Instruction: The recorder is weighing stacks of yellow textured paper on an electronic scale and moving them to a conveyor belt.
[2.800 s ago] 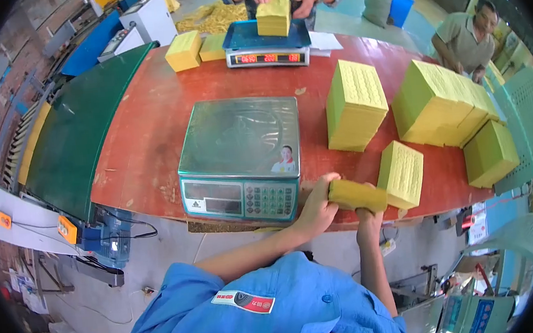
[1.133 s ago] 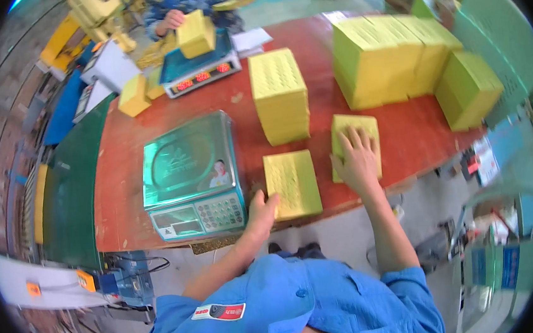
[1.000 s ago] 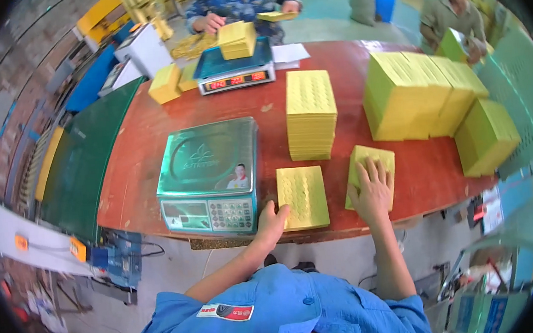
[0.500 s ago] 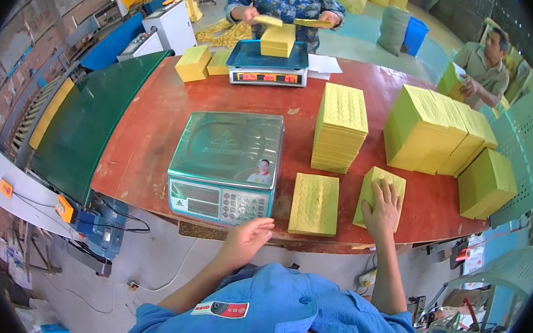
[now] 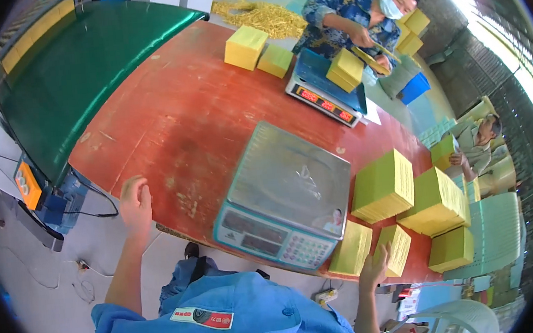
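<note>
My left hand (image 5: 135, 202) is at the near left edge of the red table (image 5: 175, 136), its fingers loosely bent and apart from the thumb, with nothing in them. On the right, my right hand (image 5: 373, 269) is by the near corner of a low stack of yellow paper (image 5: 397, 249). Its fingers are stretched out and hold nothing; whether they touch the paper I cannot tell. Another low yellow paper stack (image 5: 351, 248) lies just left of that hand. Between my hands stands a digital scale (image 5: 289, 177), its metal pan bare.
Taller yellow stacks (image 5: 382, 188) stand at the right. Across the table a masked person (image 5: 355, 19) handles yellow pieces over a second scale (image 5: 326, 88) bearing a yellow block. A green conveyor belt (image 5: 93, 67) adjoins the left side. Another person (image 5: 477, 145) sits at far right.
My view has turned, shifting the scene. My left hand has moved left from beside the near scale to the table's left edge. My right hand has come off the low stack's top to its near corner.
</note>
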Demonstrator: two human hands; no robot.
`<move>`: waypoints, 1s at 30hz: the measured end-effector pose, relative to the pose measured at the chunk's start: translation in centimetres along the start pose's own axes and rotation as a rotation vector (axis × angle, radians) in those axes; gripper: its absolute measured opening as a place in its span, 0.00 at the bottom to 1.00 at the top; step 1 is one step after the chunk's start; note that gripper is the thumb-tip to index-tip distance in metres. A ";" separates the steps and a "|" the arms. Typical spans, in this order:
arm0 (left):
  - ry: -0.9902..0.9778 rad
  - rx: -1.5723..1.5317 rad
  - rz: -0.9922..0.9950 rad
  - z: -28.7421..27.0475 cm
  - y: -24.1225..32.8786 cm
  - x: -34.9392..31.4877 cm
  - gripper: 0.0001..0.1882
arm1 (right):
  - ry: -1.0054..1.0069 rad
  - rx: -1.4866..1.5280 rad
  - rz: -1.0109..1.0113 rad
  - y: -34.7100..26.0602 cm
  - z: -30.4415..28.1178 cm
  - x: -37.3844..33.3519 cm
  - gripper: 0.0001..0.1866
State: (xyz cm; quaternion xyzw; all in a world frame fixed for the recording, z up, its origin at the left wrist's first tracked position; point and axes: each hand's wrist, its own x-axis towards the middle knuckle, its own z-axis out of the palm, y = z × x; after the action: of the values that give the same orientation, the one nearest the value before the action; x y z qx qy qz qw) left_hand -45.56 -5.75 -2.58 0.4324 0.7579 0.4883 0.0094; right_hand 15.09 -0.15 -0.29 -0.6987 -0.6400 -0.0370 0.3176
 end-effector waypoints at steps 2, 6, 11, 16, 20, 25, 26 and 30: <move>0.011 0.193 0.046 -0.5 -3.0 2.7 0.14 | 0.013 -0.002 0.092 -1.1 0.7 -1.2 0.23; -0.082 0.259 0.111 -0.2 -5.7 5.9 0.19 | 0.058 0.133 0.436 -0.4 0.8 -4.1 0.21; -0.201 0.304 0.090 -0.2 -5.9 6.5 0.25 | 0.073 0.049 0.639 0.2 1.4 -7.0 0.21; -0.220 0.335 0.115 -0.6 -5.8 6.7 0.24 | 0.065 0.045 0.618 0.3 2.1 -7.3 0.23; -0.218 0.321 0.140 -0.4 -5.8 6.6 0.23 | 0.112 0.074 0.637 1.5 2.2 -7.5 0.22; -0.205 0.352 0.149 0.1 -6.9 5.9 0.21 | 0.112 0.035 0.628 1.3 1.8 -7.8 0.21; -0.210 0.367 0.148 0.2 -7.2 5.9 0.21 | 0.098 0.000 0.581 0.8 1.6 -7.6 0.21; -0.238 0.258 0.005 -0.1 -6.9 6.4 0.20 | 0.138 0.154 0.564 -2.0 -0.2 -6.4 0.19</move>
State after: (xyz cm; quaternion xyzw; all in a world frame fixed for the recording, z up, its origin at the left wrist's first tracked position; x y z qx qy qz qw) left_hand -54.07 -2.60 -5.13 0.4868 0.8067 0.3323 0.0423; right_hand 12.21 -5.86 -2.25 -0.8186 -0.3982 0.0540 0.4103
